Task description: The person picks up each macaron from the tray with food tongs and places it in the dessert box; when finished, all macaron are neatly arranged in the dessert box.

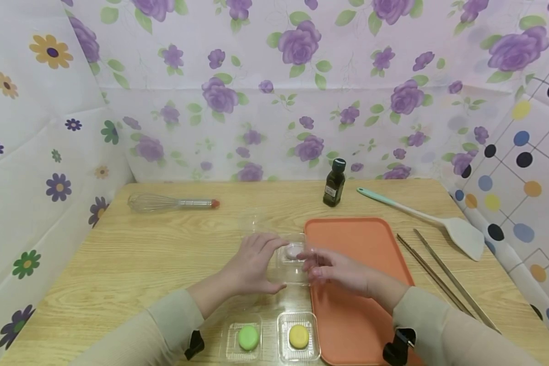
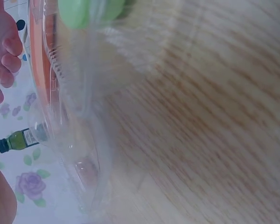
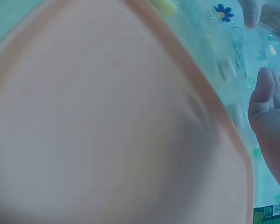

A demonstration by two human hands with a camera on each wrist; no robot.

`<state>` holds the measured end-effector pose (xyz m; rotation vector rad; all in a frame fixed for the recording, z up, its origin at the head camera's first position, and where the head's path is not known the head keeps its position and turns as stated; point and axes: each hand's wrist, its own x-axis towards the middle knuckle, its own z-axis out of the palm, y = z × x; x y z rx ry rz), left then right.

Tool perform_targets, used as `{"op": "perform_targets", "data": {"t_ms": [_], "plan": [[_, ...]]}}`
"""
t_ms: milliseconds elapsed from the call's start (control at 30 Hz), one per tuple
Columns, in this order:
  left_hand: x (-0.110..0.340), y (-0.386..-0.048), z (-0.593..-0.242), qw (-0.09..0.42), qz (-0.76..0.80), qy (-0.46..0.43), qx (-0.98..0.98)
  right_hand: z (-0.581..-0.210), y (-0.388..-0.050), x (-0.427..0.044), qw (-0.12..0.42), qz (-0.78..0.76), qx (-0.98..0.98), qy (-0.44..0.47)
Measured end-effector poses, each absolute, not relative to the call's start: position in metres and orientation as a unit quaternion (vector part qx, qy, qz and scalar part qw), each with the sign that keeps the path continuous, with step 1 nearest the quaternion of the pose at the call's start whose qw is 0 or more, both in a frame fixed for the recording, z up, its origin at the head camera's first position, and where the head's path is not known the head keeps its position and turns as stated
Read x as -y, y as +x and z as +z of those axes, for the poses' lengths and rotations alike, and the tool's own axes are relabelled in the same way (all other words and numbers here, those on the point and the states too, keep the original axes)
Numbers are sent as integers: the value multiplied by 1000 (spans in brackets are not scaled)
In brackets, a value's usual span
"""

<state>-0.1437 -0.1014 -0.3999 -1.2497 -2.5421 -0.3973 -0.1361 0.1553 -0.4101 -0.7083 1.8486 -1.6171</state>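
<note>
Bracketing a clear box (image 1: 293,277) at frame centre, apparently to steady it, with left hand (image 1: 252,264) spread wide, not closed around it; flanking its right edge with right hand (image 1: 336,269), with fingers loosely bent, any hold impossible to tell.

Table (image 1: 164,249): wood-grained, with a light gloss.
Tray (image 1: 347,234): smooth, matt, plastic-looking.
Boxes (image 1: 297,358) left of the tray: clear, glossy, ribbed plastic.
Whisk (image 1: 187,203): shiny metal.
Bottle (image 1: 334,183) behind the tray: dark, glossy, glass-like.
Spatula (image 1: 464,236) right of the tray: smooth, plastic-looking.
Backdrop (image 1: 265,127): creased, cloth-like.
</note>
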Motion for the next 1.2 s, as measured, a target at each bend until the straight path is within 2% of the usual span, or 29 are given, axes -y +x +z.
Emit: {"op": "perform_targets", "data": {"t_ms": [200,533,800,967,1100,1200], "plan": [[102,-144,-400,167,-123,-447,870,-407,-134,-152,349,-667,-615,-235],[102,-146,-399,240,-101,-479,838,-403,-135,-151,398,-683,-585,-184],[103,-150,-401,293,-93,-502,809,-399,-136,-151,423,-683,-571,-172],[104,-152,-403,317,-96,-523,785,-399,-135,-153,418,-676,-579,-183],[104,-150,-400,305,-105,-540,777,-401,-135,-155,401,-662,-605,-188],[104,-146,-397,257,-104,-538,796,-404,-135,-157,384,-645,-634,-184]]}}
